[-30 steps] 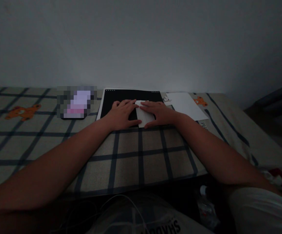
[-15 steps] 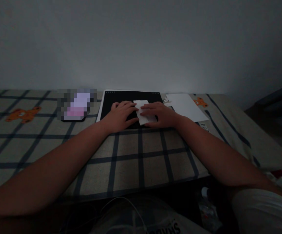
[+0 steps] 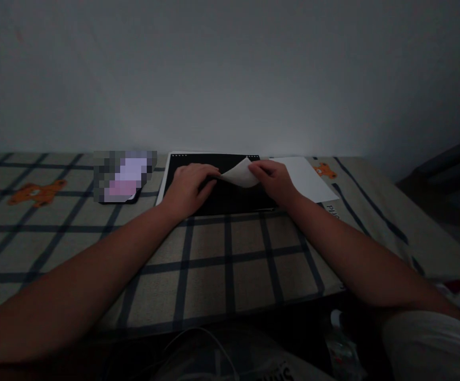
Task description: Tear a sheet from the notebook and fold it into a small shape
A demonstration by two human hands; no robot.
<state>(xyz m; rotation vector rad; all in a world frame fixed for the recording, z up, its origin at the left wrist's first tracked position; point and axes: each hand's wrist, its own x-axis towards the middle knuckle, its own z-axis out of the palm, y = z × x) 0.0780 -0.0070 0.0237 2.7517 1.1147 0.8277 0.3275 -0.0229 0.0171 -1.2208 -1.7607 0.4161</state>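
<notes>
A small piece of white paper (image 3: 238,174) is held between my two hands, lifted and bent in a curve above a black sheet (image 3: 237,199). My left hand (image 3: 192,185) pinches its left end, with the fingertips closed together. Its upper right corner is gripped by my right hand (image 3: 275,180) between thumb and fingers. The black sheet has rows of small white marks at its top corners and lies on something white-edged. Whether the paper has folds cannot be made out in the dim light.
A larger white sheet (image 3: 305,179) lies right of the black one. At the left a phone (image 3: 128,177) with a blurred screen rests on the checked cloth (image 3: 209,248). A wall (image 3: 230,79) rises behind. Below the table edge stands a plastic bottle (image 3: 343,349).
The white paper lay flat under my fingers; now it is raised and curved. My right hand has gone from spread fingers to a pinch, and my left hand has closed on the left end.
</notes>
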